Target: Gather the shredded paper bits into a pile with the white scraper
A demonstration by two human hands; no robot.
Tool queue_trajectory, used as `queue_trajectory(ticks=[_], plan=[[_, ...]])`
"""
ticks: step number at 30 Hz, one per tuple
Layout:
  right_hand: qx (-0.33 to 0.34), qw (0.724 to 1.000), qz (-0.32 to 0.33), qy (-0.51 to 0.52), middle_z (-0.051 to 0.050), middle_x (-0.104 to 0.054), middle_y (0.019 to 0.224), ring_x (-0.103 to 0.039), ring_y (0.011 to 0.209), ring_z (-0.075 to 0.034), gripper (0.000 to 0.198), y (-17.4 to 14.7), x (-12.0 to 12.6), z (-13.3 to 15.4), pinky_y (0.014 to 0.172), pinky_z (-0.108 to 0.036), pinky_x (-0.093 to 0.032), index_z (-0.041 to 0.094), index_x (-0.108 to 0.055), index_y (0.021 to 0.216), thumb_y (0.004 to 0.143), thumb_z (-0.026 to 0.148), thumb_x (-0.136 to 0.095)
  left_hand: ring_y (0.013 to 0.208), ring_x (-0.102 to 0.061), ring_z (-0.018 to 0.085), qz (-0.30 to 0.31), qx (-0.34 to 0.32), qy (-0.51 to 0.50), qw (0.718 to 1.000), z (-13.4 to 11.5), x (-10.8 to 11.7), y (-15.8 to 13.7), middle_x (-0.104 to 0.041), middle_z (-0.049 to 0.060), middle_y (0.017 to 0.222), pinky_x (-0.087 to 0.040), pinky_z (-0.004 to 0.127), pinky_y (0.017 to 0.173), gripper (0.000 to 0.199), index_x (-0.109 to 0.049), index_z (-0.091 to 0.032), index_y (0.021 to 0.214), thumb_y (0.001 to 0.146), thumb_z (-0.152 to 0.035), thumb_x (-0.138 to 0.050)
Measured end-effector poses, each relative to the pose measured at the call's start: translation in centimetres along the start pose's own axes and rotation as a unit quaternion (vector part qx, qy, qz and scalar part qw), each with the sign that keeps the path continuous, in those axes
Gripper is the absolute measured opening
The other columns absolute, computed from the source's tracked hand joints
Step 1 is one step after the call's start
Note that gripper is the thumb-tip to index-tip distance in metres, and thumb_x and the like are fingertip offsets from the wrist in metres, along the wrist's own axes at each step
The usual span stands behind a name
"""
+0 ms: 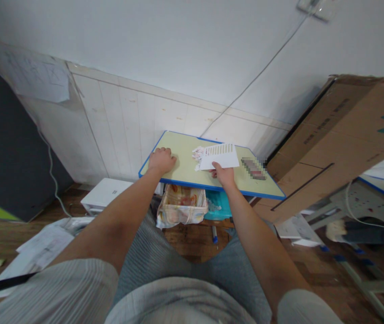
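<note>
Left hand point(161, 160): pressed flat on bench point(178, 171) | Right hand point(224, 174): pinching white card point(219, 157) at bench centre, beside paper scraps point(198, 154) | Risk: scraps may be scattered off the edge if card is swept quickly.

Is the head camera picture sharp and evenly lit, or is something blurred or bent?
Head view: soft, even light, no glare; wide-lens bending curves the white wall panels; a pixelated patch hides something on the green blue-edged desk; the left hand and right hand look slightly soft.
</note>
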State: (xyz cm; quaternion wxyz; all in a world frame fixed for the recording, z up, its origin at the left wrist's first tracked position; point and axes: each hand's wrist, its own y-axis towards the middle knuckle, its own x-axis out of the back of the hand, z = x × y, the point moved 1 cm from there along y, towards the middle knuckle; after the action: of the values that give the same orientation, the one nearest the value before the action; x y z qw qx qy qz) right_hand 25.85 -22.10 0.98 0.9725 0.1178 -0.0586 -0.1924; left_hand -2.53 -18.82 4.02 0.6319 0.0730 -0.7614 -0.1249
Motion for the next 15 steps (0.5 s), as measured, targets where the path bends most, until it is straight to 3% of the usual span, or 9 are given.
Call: queue_trajectory(ticks=[15], plan=[[-0.006, 0.999, -0.029, -0.013, 0.001, -0.065, 0.053, -0.056, 0.044, -0.019, 0.012, -0.46, 0.96, 0.52, 0.043, -0.03, -0.049, 0.028, -0.066, 0.076, 0.083, 0.026, -0.076, 0.149, -0.069, 0.042, 0.001, -0.003, -0.004, 1.0, 0.03, 0.01, 0.01, -0.078, 0.027, 0.154, -0.058, 0.053, 0.121, 0.051, -0.08, -0.012, 0.146, 0.114, -0.036, -0.05]])
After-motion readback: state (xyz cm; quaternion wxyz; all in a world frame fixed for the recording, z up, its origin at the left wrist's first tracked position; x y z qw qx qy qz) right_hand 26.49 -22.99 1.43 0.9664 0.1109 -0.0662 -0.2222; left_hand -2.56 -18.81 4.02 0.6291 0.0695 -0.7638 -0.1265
